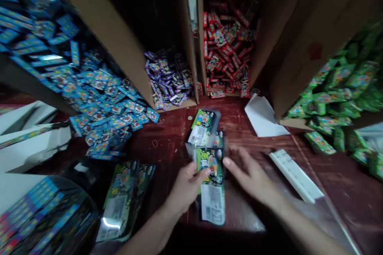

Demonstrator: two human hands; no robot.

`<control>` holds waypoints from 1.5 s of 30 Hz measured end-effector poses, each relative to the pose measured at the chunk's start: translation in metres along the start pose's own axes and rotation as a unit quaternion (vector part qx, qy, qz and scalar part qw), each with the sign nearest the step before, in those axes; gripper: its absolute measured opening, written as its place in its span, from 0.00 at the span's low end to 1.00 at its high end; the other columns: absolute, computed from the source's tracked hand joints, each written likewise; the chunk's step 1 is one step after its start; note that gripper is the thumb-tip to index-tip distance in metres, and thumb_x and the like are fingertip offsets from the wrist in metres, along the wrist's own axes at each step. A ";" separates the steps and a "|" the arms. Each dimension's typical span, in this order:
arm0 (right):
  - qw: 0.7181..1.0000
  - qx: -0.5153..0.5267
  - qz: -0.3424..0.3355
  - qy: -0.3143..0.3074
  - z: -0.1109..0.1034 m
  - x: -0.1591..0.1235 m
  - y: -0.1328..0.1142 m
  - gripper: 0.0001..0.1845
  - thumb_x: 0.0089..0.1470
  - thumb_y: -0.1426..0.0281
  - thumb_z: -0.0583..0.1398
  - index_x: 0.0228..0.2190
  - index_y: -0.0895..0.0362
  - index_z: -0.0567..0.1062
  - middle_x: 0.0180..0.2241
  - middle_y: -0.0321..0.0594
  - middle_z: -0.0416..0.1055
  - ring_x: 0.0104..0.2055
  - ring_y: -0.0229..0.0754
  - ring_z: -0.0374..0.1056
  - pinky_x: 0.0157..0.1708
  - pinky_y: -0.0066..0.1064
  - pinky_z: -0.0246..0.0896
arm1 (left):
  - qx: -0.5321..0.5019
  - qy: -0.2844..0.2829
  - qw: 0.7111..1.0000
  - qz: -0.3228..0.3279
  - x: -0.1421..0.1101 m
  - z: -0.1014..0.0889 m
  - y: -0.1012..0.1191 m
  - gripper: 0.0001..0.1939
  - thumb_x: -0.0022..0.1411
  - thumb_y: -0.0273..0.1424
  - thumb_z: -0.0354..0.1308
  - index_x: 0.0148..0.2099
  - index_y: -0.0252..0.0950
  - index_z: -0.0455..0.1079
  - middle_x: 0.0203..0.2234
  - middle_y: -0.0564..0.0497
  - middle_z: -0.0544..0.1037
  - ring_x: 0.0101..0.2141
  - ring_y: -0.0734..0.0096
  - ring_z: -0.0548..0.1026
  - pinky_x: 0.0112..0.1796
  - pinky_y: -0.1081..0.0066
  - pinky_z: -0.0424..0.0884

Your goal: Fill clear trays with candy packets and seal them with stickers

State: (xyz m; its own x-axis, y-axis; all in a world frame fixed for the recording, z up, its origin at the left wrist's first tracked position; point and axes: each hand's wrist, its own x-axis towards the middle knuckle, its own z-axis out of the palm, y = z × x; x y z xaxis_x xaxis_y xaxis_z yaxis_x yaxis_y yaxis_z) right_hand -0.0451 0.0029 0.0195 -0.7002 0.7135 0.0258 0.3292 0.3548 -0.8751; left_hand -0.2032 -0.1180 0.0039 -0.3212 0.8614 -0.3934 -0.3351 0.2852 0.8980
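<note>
A glossy, flat printed packet [212, 203] with a white label lies lengthwise between my hands. My left hand [187, 185] grips its left side, thumb on top. At its right edge my right hand [249, 173] touches with the thumb, the other fingers stretched out and apart. Just beyond it lies a similar packet [199, 133] with a green edge and a white label, partly overlapped. Some blur softens the print on both.
Open cartons hold small blue packs [101, 99], purple packs [169, 77], red packs [227, 55] and green packs [338, 87]. More printed packets [119, 195] lie at left. A white strip [295, 175] and a white paper [265, 117] lie at right on the dark red table [167, 135].
</note>
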 end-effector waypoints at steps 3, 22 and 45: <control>0.995 -0.077 0.057 0.016 0.043 -0.018 0.014 0.22 0.67 0.51 0.50 0.45 0.54 0.72 0.35 0.46 0.81 0.34 0.51 0.80 0.31 0.35 0.72 | 0.012 0.045 0.999 0.027 -0.005 0.011 -0.017 0.21 0.64 0.42 0.61 0.54 0.34 0.72 0.47 0.43 0.81 0.48 0.57 0.78 0.51 0.61 0.72; 0.889 -0.387 -0.246 -0.015 0.108 0.258 -0.043 0.29 0.64 0.72 0.56 0.65 0.57 0.60 0.65 0.58 0.59 0.63 0.59 0.57 0.56 0.53 0.62 | 0.646 0.374 0.663 0.062 0.148 -0.190 0.118 0.34 0.62 0.41 0.63 0.64 0.30 0.58 0.56 0.31 0.69 0.54 0.47 0.73 0.51 0.60 0.69; 0.942 -0.226 -0.249 0.023 -0.082 -0.006 0.064 0.15 0.67 0.76 0.53 0.50 0.52 0.74 0.50 0.44 0.75 0.53 0.38 0.73 0.52 0.30 0.70 | 0.373 0.020 0.915 0.155 0.037 -0.019 0.040 0.32 0.62 0.39 0.60 0.66 0.41 0.62 0.59 0.41 0.67 0.53 0.56 0.74 0.54 0.58 0.71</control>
State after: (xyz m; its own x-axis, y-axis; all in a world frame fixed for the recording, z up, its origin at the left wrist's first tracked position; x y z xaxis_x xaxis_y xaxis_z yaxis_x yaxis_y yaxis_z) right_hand 0.0327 0.0708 0.0032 -0.8143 0.4124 0.4084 0.2102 0.8654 -0.4548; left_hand -0.2457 -0.0830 0.0215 -0.3351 0.9379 -0.0899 0.4699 0.2490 0.8469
